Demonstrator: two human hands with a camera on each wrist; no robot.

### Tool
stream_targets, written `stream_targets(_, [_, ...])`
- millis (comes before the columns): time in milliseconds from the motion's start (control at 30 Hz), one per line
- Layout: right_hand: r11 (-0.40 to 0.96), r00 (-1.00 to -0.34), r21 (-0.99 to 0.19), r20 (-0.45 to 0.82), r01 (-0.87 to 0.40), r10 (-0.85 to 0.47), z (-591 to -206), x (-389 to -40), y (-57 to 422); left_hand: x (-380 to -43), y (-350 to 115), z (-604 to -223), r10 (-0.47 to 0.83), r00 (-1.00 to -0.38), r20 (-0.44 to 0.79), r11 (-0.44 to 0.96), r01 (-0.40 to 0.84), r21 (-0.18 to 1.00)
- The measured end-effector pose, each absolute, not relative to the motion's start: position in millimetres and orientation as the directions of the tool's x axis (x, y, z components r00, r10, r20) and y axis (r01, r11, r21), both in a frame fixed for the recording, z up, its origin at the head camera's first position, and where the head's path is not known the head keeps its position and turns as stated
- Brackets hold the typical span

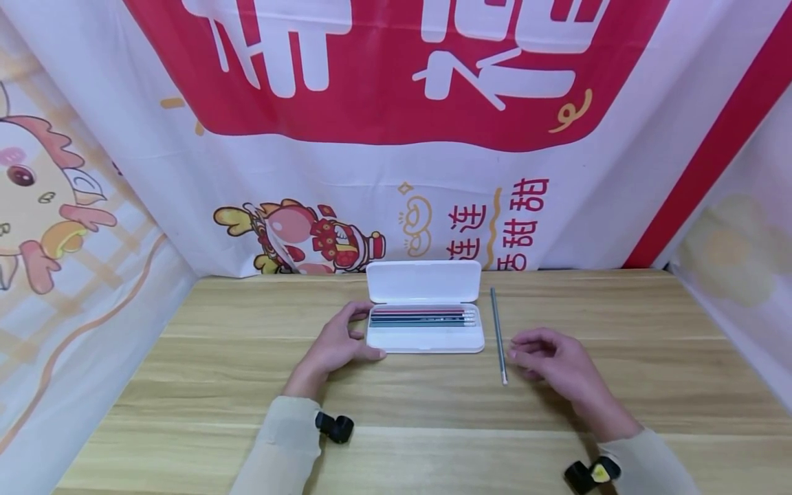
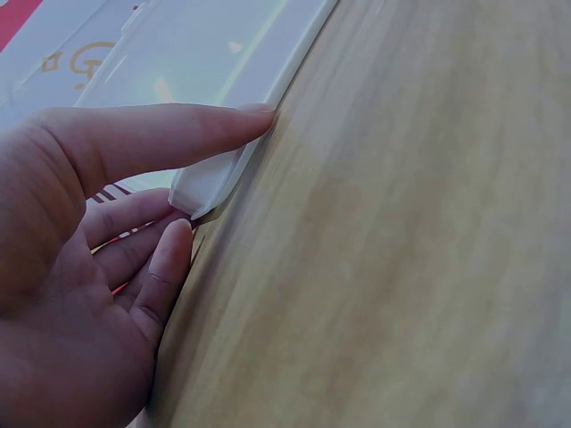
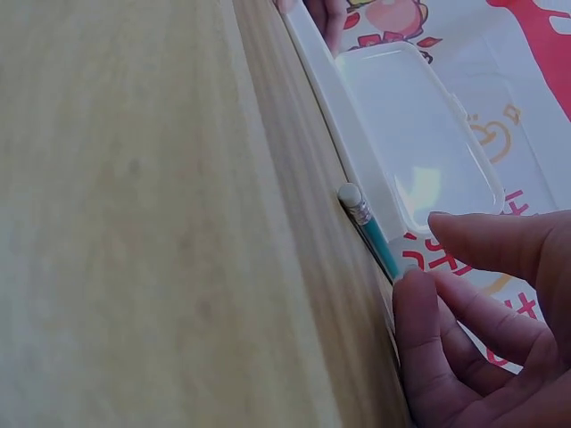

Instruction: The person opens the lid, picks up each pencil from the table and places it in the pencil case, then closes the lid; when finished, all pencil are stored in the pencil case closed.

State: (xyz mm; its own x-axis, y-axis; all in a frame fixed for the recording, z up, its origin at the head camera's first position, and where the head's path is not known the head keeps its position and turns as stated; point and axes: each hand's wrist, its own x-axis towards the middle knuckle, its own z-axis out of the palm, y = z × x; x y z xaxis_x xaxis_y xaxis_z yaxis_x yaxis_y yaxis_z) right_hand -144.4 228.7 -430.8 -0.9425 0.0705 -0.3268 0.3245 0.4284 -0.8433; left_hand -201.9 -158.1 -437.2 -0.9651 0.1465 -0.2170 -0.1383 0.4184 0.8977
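Note:
A white pencil case (image 1: 425, 341) lies on the table with its lid (image 1: 423, 282) raised at the back. Inside, several pencils (image 1: 421, 318) lie side by side along the rear half, their eraser ends to the right. My left hand (image 1: 337, 344) holds the case's left end, thumb along the front edge and fingers around the rear corner. To the right of the case, a single green pencil (image 1: 498, 337) rests on the wood, eraser end toward me. Beside it is my right hand (image 1: 553, 361), fingertips right at the pencil (image 3: 379, 241) and thumb held apart from the fingers.
The wooden table (image 1: 433, 440) runs back to a white and red printed cloth (image 1: 396, 192) hanging close behind the case. More printed cloth stands at the left side (image 1: 74, 227) and the right side (image 1: 736, 254). Both wrists wear small black cameras.

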Motion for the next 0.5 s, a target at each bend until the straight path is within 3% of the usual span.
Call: stream_targets(500, [0.579,-0.957,-0.776,-0.289,0.251,0.028,-432.0,-143.7,227.7,-201.9,-157.0,-436.1,0.144,-0.964,-0.223,0.419,-0.144,0.896])
